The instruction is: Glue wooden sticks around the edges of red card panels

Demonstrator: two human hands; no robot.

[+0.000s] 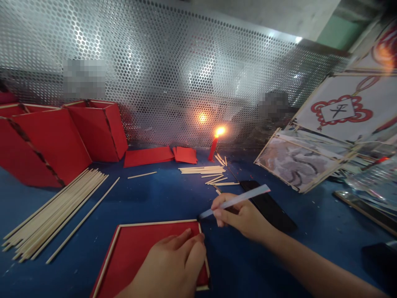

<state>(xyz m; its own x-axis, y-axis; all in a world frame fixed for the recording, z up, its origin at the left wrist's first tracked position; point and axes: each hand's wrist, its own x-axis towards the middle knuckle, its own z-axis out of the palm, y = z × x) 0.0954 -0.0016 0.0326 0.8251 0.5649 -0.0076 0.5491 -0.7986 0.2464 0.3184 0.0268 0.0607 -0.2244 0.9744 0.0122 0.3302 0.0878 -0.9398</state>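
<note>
My right hand grips a translucent glue stick, its dark lower tip at the far right corner of a red panel. Pale thin wooden sticks edge this panel, which lies on the blue table before me. My left hand rests on the panel's right part, fingers extended towards its right-edge stick and partly covering it. The near part of the panel runs out of view. Beyond my right hand, a lit red candle stands upright. A black flat object lies partly behind my right forearm.
Long wooden sticks lie in a bundle at left, before red box-like panels. Red sheets and short sticks lie farther back. A perforated metal screen closes the far side. Framed painted panels stand at right.
</note>
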